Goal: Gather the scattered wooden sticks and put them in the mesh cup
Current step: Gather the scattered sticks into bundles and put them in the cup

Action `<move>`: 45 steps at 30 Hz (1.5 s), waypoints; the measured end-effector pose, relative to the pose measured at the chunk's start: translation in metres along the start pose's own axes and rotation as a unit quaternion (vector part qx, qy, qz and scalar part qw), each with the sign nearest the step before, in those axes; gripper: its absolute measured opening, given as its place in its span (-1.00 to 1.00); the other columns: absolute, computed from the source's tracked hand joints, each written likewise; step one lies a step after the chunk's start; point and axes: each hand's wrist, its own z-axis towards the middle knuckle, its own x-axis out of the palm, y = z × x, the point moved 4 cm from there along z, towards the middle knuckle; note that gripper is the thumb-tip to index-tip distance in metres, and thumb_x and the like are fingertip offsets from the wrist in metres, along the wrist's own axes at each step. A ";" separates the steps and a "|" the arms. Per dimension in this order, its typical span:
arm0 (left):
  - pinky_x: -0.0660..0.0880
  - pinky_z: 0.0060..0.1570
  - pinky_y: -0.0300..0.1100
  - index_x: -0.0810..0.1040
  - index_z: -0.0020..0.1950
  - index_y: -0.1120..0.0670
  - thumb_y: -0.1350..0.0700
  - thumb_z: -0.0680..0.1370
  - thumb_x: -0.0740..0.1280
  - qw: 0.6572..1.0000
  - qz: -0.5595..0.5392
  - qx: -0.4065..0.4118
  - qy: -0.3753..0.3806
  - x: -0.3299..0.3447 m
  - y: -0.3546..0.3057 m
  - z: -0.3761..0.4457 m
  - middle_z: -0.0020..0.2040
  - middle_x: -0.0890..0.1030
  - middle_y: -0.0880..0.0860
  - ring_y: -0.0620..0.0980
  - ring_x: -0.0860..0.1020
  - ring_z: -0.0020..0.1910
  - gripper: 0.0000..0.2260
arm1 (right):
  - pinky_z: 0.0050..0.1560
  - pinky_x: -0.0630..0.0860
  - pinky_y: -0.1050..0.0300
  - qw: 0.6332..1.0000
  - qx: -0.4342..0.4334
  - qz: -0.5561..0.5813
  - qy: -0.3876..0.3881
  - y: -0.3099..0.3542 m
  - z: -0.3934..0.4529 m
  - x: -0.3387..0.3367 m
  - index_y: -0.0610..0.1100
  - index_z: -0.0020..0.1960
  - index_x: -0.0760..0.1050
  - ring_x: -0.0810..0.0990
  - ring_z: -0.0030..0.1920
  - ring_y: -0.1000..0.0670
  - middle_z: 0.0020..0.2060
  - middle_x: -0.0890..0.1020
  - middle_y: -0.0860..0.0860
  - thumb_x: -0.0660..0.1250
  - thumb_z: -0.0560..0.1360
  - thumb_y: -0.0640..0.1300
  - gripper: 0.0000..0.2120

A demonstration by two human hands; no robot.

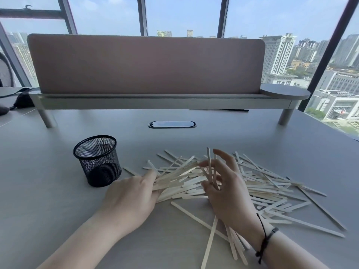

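A pile of pale wooden sticks [272,189] lies scattered across the grey table [48,191], spreading from the centre to the right. The black mesh cup [98,161] stands upright to the left of the pile, and it looks empty. My left hand [132,199] rests at the pile's left edge, its fingers closed around a bundle of sticks that point up and to the right. My right hand [225,189] is over the middle of the pile and pinches a few sticks that stand almost upright between its fingers.
A raised shelf with a tall pinkish divider panel [145,65] runs across the back of the table. An oval cable grommet [172,124] sits behind the pile. A dark bag [21,100] lies at the far left. Windows surround the desk.
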 end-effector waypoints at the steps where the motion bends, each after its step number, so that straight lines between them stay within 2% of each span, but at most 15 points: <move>1: 0.27 -0.34 -0.06 0.34 -0.04 -0.08 -0.15 0.61 0.17 1.000 -0.018 -0.010 0.002 -0.001 -0.001 0.000 -0.11 0.66 -0.01 0.14 0.62 -0.09 -0.84 | -0.01 0.47 0.44 1.000 0.001 -0.002 0.002 -0.001 0.000 0.000 0.16 0.04 0.56 0.53 0.17 0.22 0.41 0.30 0.19 0.37 0.42 -0.39 -0.54; 5: 0.20 -0.45 -0.17 0.24 -0.27 -0.09 -0.12 0.57 0.27 0.996 -0.087 -0.035 -0.010 -0.002 -0.001 -0.001 -0.32 0.52 -0.02 0.11 0.49 -0.26 -0.69 | 0.14 0.52 0.27 1.000 -0.002 -0.010 0.018 -0.002 0.000 0.000 0.22 0.13 0.51 0.46 0.31 0.20 0.50 0.16 0.22 0.32 0.46 -0.40 -0.48; 8: 0.26 -0.45 -0.10 0.37 -0.29 0.02 -0.07 0.51 0.36 0.988 -0.139 -0.036 -0.057 -0.004 0.001 -0.001 -0.47 0.44 -0.01 0.06 0.41 -0.41 -0.72 | 0.11 0.34 0.55 0.999 -0.016 -0.020 0.040 0.003 0.000 0.000 0.23 0.25 0.44 0.16 0.44 0.39 0.54 -0.03 0.27 0.24 0.50 -0.42 -0.41; 11: 0.24 -0.51 -0.12 0.43 -0.34 0.05 -0.04 0.44 0.34 0.975 -0.197 -0.010 -0.098 -0.006 0.004 -0.001 -0.53 0.40 -0.05 0.01 0.29 -0.53 -0.76 | 0.04 0.14 0.72 0.998 -0.017 -0.015 0.062 0.006 -0.001 0.000 0.22 0.34 0.36 -0.18 0.26 0.68 0.48 -0.17 0.39 0.17 0.51 -0.46 -0.35; 14: 0.19 -0.54 -0.23 0.26 -0.45 -0.05 0.07 0.46 0.36 0.948 -0.287 0.016 -0.137 -0.014 0.001 -0.001 -0.57 0.34 -0.11 -0.12 0.24 -0.59 -0.64 | 0.06 0.03 0.75 0.998 -0.018 0.004 0.062 0.004 0.000 -0.001 0.13 0.39 0.35 -0.35 0.39 0.48 0.34 -0.12 0.65 0.09 0.47 -0.52 -0.31; 16: 0.14 -0.51 -0.32 0.14 -0.43 -0.04 0.08 0.49 0.35 0.930 -0.325 0.032 -0.170 -0.021 -0.002 0.000 -0.56 0.25 -0.09 -0.16 0.19 -0.55 -0.56 | 0.12 0.15 0.69 0.997 -0.011 0.039 0.061 0.000 0.001 0.002 0.16 0.37 0.37 -0.26 0.50 0.34 0.47 0.02 0.42 0.06 0.47 -0.53 -0.29; 18: 0.25 -0.44 -0.31 0.14 -0.43 0.02 0.10 0.51 0.33 0.916 -0.348 0.045 -0.196 -0.023 -0.001 0.000 -0.50 0.28 -0.07 -0.17 0.35 -0.47 -0.58 | 0.25 0.38 0.45 0.996 -0.001 0.070 0.057 -0.003 0.002 0.006 0.29 0.33 0.39 0.09 0.56 0.18 0.47 0.14 0.41 0.09 0.50 -0.49 -0.28; 20: 0.41 -0.28 -0.30 0.23 -0.46 0.13 0.12 0.51 0.32 0.906 -0.365 0.042 -0.209 -0.022 0.003 0.000 -0.41 0.49 0.05 -0.16 0.61 -0.16 -0.59 | 0.17 0.58 0.13 0.992 0.028 0.113 0.049 -0.007 0.002 0.008 0.37 0.25 0.42 0.51 0.35 0.11 0.42 0.40 0.24 0.08 0.53 -0.47 -0.28; 22: 0.41 -0.17 -0.38 0.25 -0.48 0.09 0.13 0.52 0.33 0.902 -0.366 0.036 -0.224 -0.024 0.004 -0.001 -0.25 0.65 0.10 -0.20 0.62 0.06 -0.59 | -0.08 0.67 -0.09 0.986 0.067 0.151 0.037 -0.010 0.002 0.009 0.36 0.17 0.45 0.71 -0.05 0.01 0.06 0.68 0.12 0.07 0.56 -0.46 -0.31; 25: 0.32 -0.29 -0.44 0.31 -0.48 0.16 0.19 0.52 0.32 0.894 -0.383 0.022 -0.233 -0.029 0.001 -0.003 -0.31 0.59 -0.25 -0.36 0.55 -0.22 -0.62 | -0.47 0.50 0.00 0.974 0.091 0.205 -0.005 -0.008 0.003 0.004 0.29 0.15 0.48 0.59 -0.38 -0.25 -0.04 0.69 0.16 0.10 0.59 -0.44 -0.39; 27: 0.23 -0.42 -0.46 0.56 -0.35 0.30 0.18 0.52 0.32 0.883 -0.405 0.003 -0.236 -0.031 0.001 -0.004 -0.52 0.35 -0.22 -0.34 0.37 -0.47 -0.72 | -0.54 0.33 0.18 0.963 0.108 0.242 -0.039 -0.007 0.004 0.001 0.20 0.17 0.50 0.45 -0.52 -0.10 0.01 0.67 0.08 0.12 0.60 -0.43 -0.47; 30: 0.31 -0.46 -0.40 0.68 -0.29 0.05 0.10 0.52 0.35 0.854 -0.448 -0.022 -0.263 -0.035 0.003 -0.006 -0.55 0.45 -0.18 -0.21 0.40 -0.54 -0.79 | -0.56 0.20 0.25 0.949 0.130 0.282 -0.062 -0.007 0.005 -0.003 0.14 0.27 0.48 0.24 -0.56 0.00 -0.26 0.68 0.05 0.16 0.62 -0.37 -0.55; 36: 0.40 -0.34 -0.40 0.36 -0.50 0.30 0.28 0.53 0.40 0.834 -0.457 -0.030 -0.306 -0.037 0.007 -0.005 -0.58 0.43 -0.04 -0.13 0.42 -0.54 -0.57 | -0.59 0.14 0.31 0.919 0.159 0.351 -0.078 0.001 0.006 -0.007 0.17 0.31 0.40 0.19 -0.61 0.04 -0.44 0.50 -0.08 0.21 0.65 -0.19 -0.67; 41: 0.35 -0.40 0.02 0.16 -0.40 0.17 0.09 0.54 0.37 0.812 -0.502 -0.057 -0.292 -0.023 0.019 0.002 -0.51 0.27 0.27 0.24 0.27 -0.50 -0.54 | -0.61 0.11 0.34 0.895 0.197 0.387 -0.104 0.002 0.012 -0.013 -0.21 0.05 0.54 0.17 -0.67 0.07 -0.50 0.35 -0.08 0.24 0.64 -0.05 -0.78; 45: 0.22 -0.46 -0.05 0.12 -0.35 0.02 -0.04 0.55 0.36 0.800 -0.521 -0.071 -0.289 -0.022 0.021 0.004 -0.52 0.19 0.11 0.18 0.23 -0.52 -0.53 | -0.58 0.09 0.27 0.898 0.125 0.389 -0.163 0.026 0.023 -0.031 -0.18 -0.23 0.46 0.15 -0.62 0.05 -0.53 0.29 -0.09 0.23 0.64 0.00 -0.65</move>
